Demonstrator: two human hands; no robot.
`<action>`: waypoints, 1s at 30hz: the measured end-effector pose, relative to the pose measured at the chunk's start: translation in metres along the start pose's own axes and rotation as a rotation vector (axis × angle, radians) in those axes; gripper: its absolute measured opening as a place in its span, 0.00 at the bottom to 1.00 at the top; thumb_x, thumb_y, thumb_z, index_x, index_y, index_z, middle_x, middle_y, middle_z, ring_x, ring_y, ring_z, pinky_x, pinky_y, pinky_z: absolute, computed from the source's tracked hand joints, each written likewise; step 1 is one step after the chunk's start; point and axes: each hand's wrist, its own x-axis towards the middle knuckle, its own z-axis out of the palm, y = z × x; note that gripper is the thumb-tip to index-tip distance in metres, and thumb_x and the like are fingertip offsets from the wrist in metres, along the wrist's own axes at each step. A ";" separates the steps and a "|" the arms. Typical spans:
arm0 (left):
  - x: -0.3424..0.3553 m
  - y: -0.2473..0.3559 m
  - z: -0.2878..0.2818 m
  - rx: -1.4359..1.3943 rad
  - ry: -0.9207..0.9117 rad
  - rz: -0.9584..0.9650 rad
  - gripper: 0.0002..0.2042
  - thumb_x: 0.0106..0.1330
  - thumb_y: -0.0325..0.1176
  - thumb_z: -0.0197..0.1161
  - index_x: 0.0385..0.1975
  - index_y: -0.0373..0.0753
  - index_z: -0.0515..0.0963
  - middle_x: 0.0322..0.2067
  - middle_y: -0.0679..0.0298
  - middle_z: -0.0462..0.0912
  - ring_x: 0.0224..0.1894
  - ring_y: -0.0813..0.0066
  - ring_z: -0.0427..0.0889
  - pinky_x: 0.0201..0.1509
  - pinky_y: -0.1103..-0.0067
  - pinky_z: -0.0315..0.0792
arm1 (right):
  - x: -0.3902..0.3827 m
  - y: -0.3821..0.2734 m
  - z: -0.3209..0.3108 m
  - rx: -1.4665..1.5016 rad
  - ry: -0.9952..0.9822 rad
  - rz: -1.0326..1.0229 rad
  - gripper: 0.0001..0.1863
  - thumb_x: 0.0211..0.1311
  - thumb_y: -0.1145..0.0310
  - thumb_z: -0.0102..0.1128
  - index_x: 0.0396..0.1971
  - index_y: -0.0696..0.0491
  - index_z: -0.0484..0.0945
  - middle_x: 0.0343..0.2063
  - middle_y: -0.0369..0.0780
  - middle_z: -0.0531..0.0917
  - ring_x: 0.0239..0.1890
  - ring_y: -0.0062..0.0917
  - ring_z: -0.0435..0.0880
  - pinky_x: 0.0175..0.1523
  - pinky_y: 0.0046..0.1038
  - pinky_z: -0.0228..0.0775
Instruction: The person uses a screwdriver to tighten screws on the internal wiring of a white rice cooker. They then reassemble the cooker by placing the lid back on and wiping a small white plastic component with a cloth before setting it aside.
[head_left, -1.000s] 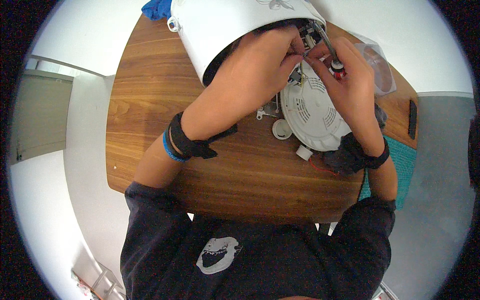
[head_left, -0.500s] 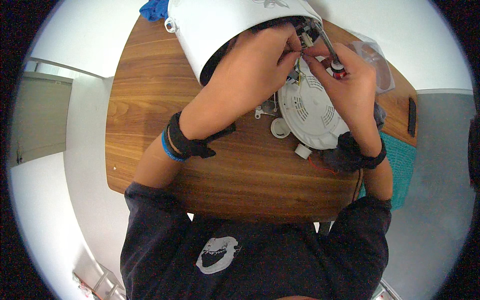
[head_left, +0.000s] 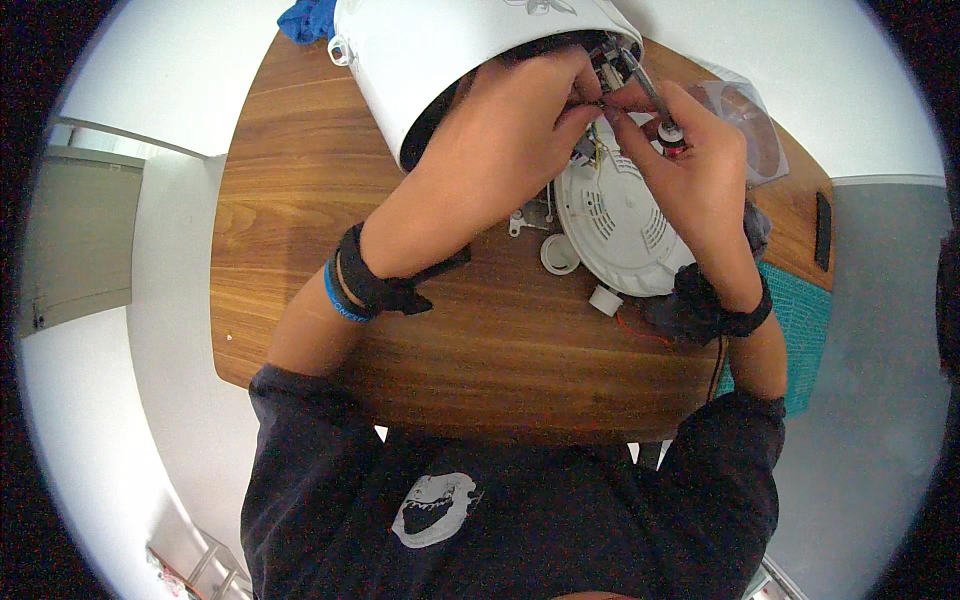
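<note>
Two hands meet before the open mouth of a white cylindrical housing [head_left: 470, 45].
The left hand [head_left: 540, 110] presses thumb and finger together, pinched item indiscernible; the right hand's [head_left: 700, 150] grip holds a red-handled, metal-shafted tool [head_left: 671, 133] above a round white vented plate [head_left: 618, 200].

Reading the clock around the white disc [head_left: 630, 205] on the tabletop [head_left: 300, 200], the white shell [head_left: 450, 60] lies tipped over between ten and eleven, its dark mouth facing about five. At that mouth the left hand [head_left: 545, 110] pinches something too small to make out, its fingertips meeting those of the right hand [head_left: 700, 140], which also holds a red-handled tool [head_left: 648, 90], shaft toward eleven. Wires [head_left: 598, 150] show below the fingertips. A round cap [head_left: 560, 255] lies just beside the disc at eight, a white block [head_left: 604, 300] near six, a clear package [head_left: 748, 125] at two, a black bar [head_left: 823, 232] at three, a green mat [head_left: 795, 330] at four.
</note>
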 end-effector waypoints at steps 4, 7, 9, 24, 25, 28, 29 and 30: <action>0.000 0.001 -0.002 0.046 -0.055 -0.033 0.10 0.73 0.33 0.73 0.47 0.36 0.84 0.39 0.51 0.91 0.42 0.50 0.92 0.47 0.64 0.84 | -0.002 0.002 -0.001 -0.119 0.007 -0.044 0.12 0.66 0.63 0.77 0.47 0.46 0.90 0.38 0.40 0.93 0.34 0.39 0.94 0.38 0.37 0.86; 0.000 0.001 -0.002 0.080 -0.037 -0.008 0.10 0.74 0.34 0.72 0.48 0.37 0.84 0.40 0.49 0.91 0.42 0.47 0.91 0.46 0.63 0.84 | -0.003 -0.002 -0.004 -0.221 0.010 -0.091 0.11 0.66 0.62 0.77 0.45 0.47 0.89 0.37 0.40 0.92 0.34 0.39 0.93 0.36 0.37 0.85; -0.002 0.002 -0.003 0.086 -0.031 -0.018 0.10 0.74 0.35 0.72 0.48 0.38 0.84 0.40 0.48 0.91 0.42 0.45 0.90 0.46 0.61 0.83 | -0.003 -0.004 -0.004 -0.260 0.009 -0.143 0.11 0.65 0.62 0.77 0.43 0.48 0.89 0.36 0.39 0.91 0.34 0.39 0.93 0.36 0.38 0.84; -0.001 0.001 0.003 0.042 0.000 0.010 0.07 0.74 0.30 0.68 0.45 0.34 0.83 0.38 0.45 0.89 0.43 0.39 0.89 0.47 0.55 0.83 | 0.002 -0.004 -0.005 -0.182 -0.052 -0.051 0.14 0.66 0.60 0.77 0.44 0.53 0.90 0.35 0.47 0.91 0.31 0.43 0.92 0.38 0.41 0.85; 0.000 0.002 0.001 0.077 -0.029 -0.007 0.08 0.76 0.31 0.68 0.48 0.35 0.83 0.41 0.47 0.91 0.46 0.42 0.90 0.50 0.58 0.84 | 0.002 -0.003 -0.004 -0.167 -0.056 -0.038 0.15 0.66 0.59 0.77 0.45 0.53 0.90 0.34 0.47 0.91 0.31 0.43 0.92 0.38 0.41 0.85; -0.001 0.003 0.001 0.107 -0.043 -0.006 0.09 0.77 0.31 0.67 0.51 0.35 0.83 0.44 0.48 0.92 0.49 0.45 0.91 0.53 0.60 0.85 | 0.002 -0.001 -0.001 -0.145 -0.050 -0.026 0.15 0.66 0.59 0.77 0.45 0.54 0.91 0.34 0.48 0.91 0.30 0.43 0.93 0.37 0.41 0.85; -0.001 0.003 0.001 0.105 -0.035 0.004 0.09 0.77 0.31 0.67 0.51 0.35 0.83 0.44 0.48 0.92 0.49 0.44 0.91 0.53 0.60 0.85 | 0.002 0.000 -0.001 -0.142 -0.046 -0.026 0.15 0.67 0.59 0.76 0.45 0.54 0.91 0.34 0.48 0.91 0.30 0.42 0.93 0.37 0.41 0.85; -0.001 0.004 0.001 0.106 -0.039 -0.010 0.09 0.77 0.31 0.67 0.51 0.35 0.83 0.44 0.48 0.92 0.49 0.44 0.91 0.53 0.60 0.85 | 0.001 0.001 0.001 -0.123 -0.035 -0.031 0.14 0.67 0.60 0.77 0.45 0.53 0.91 0.32 0.46 0.91 0.29 0.38 0.90 0.34 0.37 0.81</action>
